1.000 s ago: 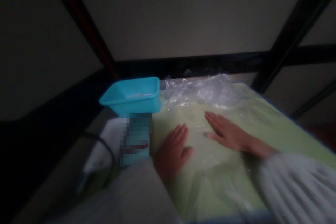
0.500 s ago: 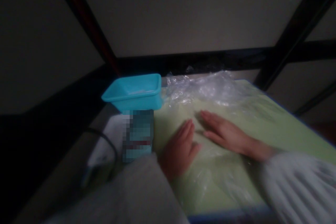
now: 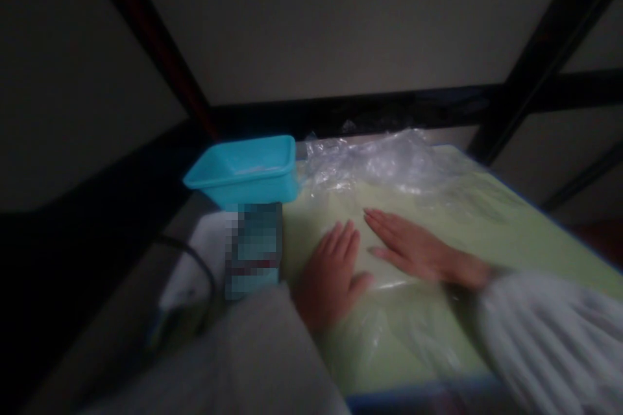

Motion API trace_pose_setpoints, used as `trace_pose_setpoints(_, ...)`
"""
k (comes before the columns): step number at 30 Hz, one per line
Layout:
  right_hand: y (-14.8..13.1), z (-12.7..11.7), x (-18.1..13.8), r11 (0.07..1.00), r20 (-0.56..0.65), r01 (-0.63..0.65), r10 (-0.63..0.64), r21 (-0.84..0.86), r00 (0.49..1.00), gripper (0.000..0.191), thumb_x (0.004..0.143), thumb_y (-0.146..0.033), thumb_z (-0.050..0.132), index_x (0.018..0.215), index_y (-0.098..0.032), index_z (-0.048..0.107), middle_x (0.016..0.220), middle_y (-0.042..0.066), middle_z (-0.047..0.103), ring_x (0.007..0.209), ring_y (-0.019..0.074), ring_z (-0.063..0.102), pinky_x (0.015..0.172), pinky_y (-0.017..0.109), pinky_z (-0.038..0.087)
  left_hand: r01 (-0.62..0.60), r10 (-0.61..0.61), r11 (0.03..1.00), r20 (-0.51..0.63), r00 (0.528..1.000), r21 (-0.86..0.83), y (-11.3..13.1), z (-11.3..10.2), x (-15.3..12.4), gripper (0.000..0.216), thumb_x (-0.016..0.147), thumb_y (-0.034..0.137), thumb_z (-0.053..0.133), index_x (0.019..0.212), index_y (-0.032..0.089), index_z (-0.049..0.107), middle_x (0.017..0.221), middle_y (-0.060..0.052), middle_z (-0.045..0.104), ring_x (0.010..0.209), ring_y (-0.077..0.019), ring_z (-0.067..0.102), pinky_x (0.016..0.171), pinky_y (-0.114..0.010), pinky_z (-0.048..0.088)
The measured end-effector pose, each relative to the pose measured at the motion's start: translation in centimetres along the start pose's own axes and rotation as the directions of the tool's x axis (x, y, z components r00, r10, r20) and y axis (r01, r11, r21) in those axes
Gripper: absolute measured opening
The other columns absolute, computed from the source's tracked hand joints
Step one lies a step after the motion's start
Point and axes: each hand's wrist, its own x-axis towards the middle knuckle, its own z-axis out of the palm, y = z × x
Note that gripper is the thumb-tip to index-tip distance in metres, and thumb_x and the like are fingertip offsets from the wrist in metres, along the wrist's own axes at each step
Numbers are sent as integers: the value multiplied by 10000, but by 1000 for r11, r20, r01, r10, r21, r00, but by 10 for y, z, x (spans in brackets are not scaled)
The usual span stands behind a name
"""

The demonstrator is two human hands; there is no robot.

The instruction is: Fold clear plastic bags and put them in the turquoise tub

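Note:
Both hands lie flat on a sheet of clear plastic film [image 3: 389,324] spread over a pale green mat [image 3: 511,227]. My left hand [image 3: 331,275] rests palm down near the mat's left edge, fingers stretched out and together. My right hand [image 3: 413,249] lies flat just to its right, fingers pointing left and away, almost touching the left hand. Neither hand holds anything. White sleeves cover both forearms. The film bunches into a crumpled heap [image 3: 374,165] at the far side of the mat.
A turquoise plastic tub [image 3: 243,172] stands at the mat's far left corner. In front of it is a teal box [image 3: 256,249] on white paper, with a dark cable [image 3: 195,266] curving at the left. Dark frame bars and a pale wall rise behind. The scene is dim.
The hands have drawn close together on the film since a second ago. The right hand slid left; the left hand moved slightly forward.

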Motion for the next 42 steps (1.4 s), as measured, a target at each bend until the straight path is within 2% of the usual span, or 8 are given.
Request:
trace_pose_setpoints(7,23,-2,-6,995,-40,-81,79,-63,996,706,935,-591,235,1471,-132,245,1506,142,262,1387,260,250,1134,459,240,8,-8,999,2,1000,-40,2,-3,-1,654,879,431,504,1383,41,353,1504,-208,256,1405,-322,209,1141,-493,238)
trace_pose_setpoints(11,31,0,-9,991,-82,-106,99,-83,992,692,937,-587,230,1472,-148,243,1497,141,288,1379,260,273,1123,473,256,-7,-5,986,-71,997,-167,-5,5,-2,592,895,390,460,1377,66,346,1494,-192,298,1400,-287,250,1137,-481,261)
trace_pose_setpoints(13,34,1,-10,989,-106,-126,117,-84,987,685,937,-585,231,1474,-160,241,1495,133,299,1376,264,279,1120,479,258,56,-110,953,-168,980,-297,-13,7,-2,488,925,332,390,1362,117,361,1474,-155,357,1378,-239,317,1122,-442,309)
trace_pose_setpoints(15,37,0,-10,981,-129,-167,154,-96,980,685,939,-579,236,1465,-141,268,1485,146,321,1374,273,282,1118,484,260,151,-281,891,-258,924,-429,-23,7,-1,385,936,290,351,1291,163,427,1397,-123,465,1312,-210,420,1088,-414,363)
trace_pose_setpoints(17,38,-3,-10,974,-158,-191,171,-119,973,677,941,-566,255,1443,-115,318,1475,167,337,1376,282,279,1116,491,255,198,-366,851,-278,888,-487,-30,5,0,293,902,269,411,1156,161,511,1240,-115,572,1193,-219,519,1017,-411,426)
trace_pose_setpoints(22,25,-17,-5,982,-235,-144,114,-118,965,597,949,-494,327,1403,-111,394,1452,175,380,1360,283,324,1109,509,262,242,-349,891,-237,907,-385,-29,2,3,106,769,193,570,869,162,562,893,-58,591,929,-223,561,873,-397,459)
trace_pose_setpoints(29,4,-17,-1,999,-177,17,-10,37,984,549,951,-471,359,1406,-167,400,1455,132,392,1336,270,372,1097,499,311,187,-339,831,-209,917,-524,-20,4,11,127,705,83,569,669,186,503,790,-22,554,852,-198,521,838,-359,407)
trace_pose_setpoints(42,12,-9,-2,997,-105,-19,27,79,994,594,948,-510,330,1404,-137,405,1466,144,372,1340,264,368,1103,454,324,203,-386,639,-80,919,-742,-23,-2,11,123,756,102,481,739,202,411,636,63,490,600,-104,515,564,-203,392)
